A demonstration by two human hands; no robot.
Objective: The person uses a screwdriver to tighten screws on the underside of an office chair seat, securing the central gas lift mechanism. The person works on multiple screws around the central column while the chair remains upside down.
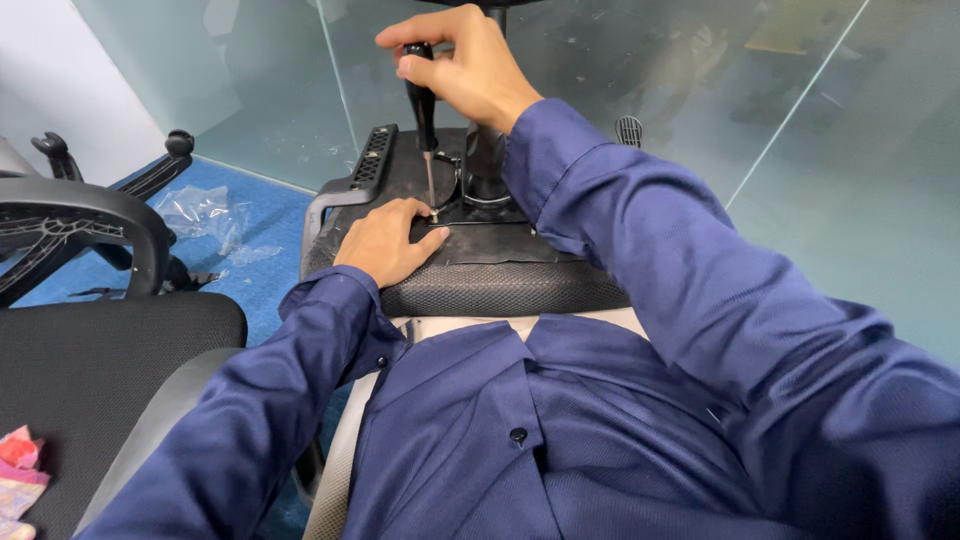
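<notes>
An upturned office chair seat (480,285) rests against my lap, its black underside facing up. My right hand (465,65) is shut on the black handle of a screwdriver (424,110), held upright with its tip on a screw (434,215) in the metal plate (490,222) under the seat. My left hand (385,240) lies flat on the seat bottom, fingers beside the screw and the screwdriver tip. Both arms wear dark blue sleeves.
A black armrest (350,185) hangs off the seat's left side. Another office chair (90,330) with a mesh seat stands at left, something pink (20,470) on it. A crumpled plastic bag (205,215) lies on the blue carpet. A glass wall (700,90) stands behind.
</notes>
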